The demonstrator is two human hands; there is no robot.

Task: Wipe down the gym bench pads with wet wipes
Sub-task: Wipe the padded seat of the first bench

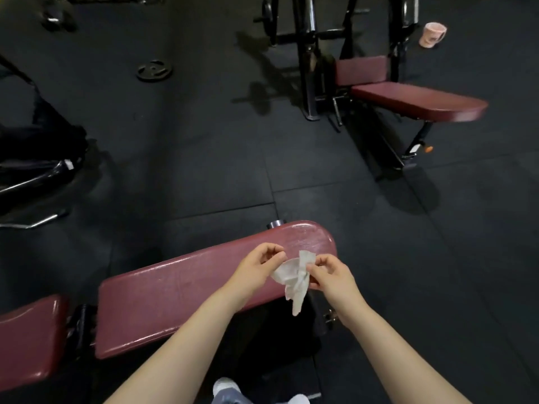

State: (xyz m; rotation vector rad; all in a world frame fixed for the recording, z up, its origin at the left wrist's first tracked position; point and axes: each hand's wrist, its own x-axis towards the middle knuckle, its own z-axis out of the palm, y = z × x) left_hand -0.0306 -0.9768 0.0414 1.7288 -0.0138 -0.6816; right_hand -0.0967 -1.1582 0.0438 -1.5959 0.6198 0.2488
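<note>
A long maroon bench pad (pixel 180 290) runs from lower left to centre, its rounded far end glossy with streaks. A second, shorter maroon pad (pixel 27 339) adjoins it at the left edge. Above the rounded end, both hands hold a crumpled white wet wipe (pixel 294 279). My left hand (pixel 256 265) pinches the wipe's left edge with curled fingers. My right hand (pixel 332 274) pinches its right side, and a strip of the wipe hangs down between them.
Another maroon bench (pixel 420 102) on a black machine frame (pixel 309 53) stands at the upper right. A pink mug (pixel 432 35) sits on the floor behind it. A weight plate (pixel 154 70) lies on the black rubber floor, and dark equipment (pixel 38 158) is at left.
</note>
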